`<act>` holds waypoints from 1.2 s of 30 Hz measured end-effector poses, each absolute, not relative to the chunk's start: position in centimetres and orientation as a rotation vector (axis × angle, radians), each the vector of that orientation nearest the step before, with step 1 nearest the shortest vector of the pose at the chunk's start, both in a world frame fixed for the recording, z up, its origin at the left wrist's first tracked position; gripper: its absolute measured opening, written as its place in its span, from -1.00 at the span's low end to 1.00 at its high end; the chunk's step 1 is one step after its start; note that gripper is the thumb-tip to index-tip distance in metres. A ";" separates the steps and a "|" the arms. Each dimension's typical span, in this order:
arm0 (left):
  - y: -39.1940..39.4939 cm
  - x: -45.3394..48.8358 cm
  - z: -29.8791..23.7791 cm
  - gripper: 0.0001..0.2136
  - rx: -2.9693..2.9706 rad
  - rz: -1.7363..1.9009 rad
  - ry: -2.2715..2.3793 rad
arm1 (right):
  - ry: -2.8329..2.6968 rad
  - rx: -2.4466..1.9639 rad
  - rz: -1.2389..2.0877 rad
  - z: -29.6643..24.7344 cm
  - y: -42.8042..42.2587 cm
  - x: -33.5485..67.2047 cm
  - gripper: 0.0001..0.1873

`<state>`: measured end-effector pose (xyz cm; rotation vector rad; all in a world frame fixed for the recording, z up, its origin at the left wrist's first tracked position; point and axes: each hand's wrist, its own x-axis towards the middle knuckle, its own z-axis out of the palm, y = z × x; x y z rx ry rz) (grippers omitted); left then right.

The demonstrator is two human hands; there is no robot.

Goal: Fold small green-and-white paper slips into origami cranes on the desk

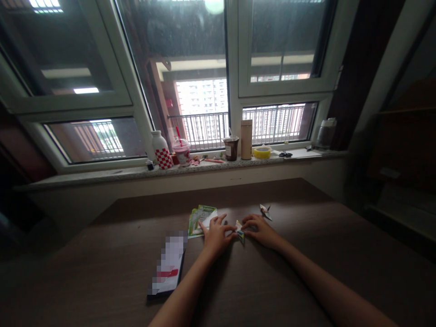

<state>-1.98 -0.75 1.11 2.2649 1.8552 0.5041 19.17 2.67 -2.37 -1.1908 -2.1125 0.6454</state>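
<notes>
folded paper piece lies on the table, midway between both hands, long axis pointing roughly away from the person. left hand and right hand each pinch one side, equally near. paper crane sits just beyond the right hand.

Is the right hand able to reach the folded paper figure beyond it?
Probably yes: the folded paper figure lies close beyond the right hand, with bare table between, though it now pinches another small paper.
</notes>
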 end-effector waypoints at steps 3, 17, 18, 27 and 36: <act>-0.7 -1.9 0.9 -0.82 2.258 0.553 1.862 | -2.098 -1.188 0.635 -2.5 2.8 19.1 -0.86; -0.3 -1.0 0.5 -0.84 2.275 0.666 1.879 | -2.029 -1.331 0.461 -2.6 2.9 17.9 -0.86; -0.2 -0.9 0.4 -0.85 2.275 0.676 1.888 | -2.025 -1.345 0.439 -2.6 2.9 17.7 -0.86; -0.1 -0.4 0.0 -0.76 2.242 0.758 1.913 | -2.087 -1.424 0.226 -2.5 2.3 16.9 -0.90; -0.2 -0.6 0.0 -0.87 2.252 0.747 1.890 | -2.122 -1.395 0.225 -2.4 2.0 17.0 -0.87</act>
